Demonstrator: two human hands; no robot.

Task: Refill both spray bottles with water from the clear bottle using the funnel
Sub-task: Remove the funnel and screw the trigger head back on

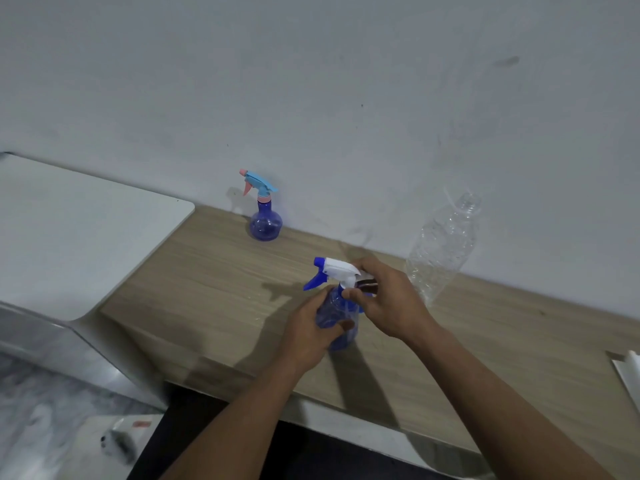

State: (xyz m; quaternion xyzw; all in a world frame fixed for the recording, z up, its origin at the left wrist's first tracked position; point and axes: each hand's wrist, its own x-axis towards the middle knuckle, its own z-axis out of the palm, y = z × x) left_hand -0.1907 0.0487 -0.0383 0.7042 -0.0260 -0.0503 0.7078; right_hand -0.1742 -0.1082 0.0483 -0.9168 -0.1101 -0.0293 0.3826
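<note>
A blue spray bottle (341, 336) with a white and blue trigger head (332, 270) stands on the wooden counter (207, 271), near its front. My left hand (308, 332) grips its body from the left. My right hand (384, 299) pinches the neck collar just under the trigger head. A second blue spray bottle (266, 225) with a light blue and pink head stands upright by the wall, apart from both hands. The clear plastic bottle (443, 247) stands uncapped at the right, leaning against the wall. No funnel is visible.
A white wall (311, 98) runs right behind the counter. A white table top (69, 230) adjoins the counter on the left. A white object (628, 372) lies at the counter's right edge. The floor (52, 427) shows at lower left.
</note>
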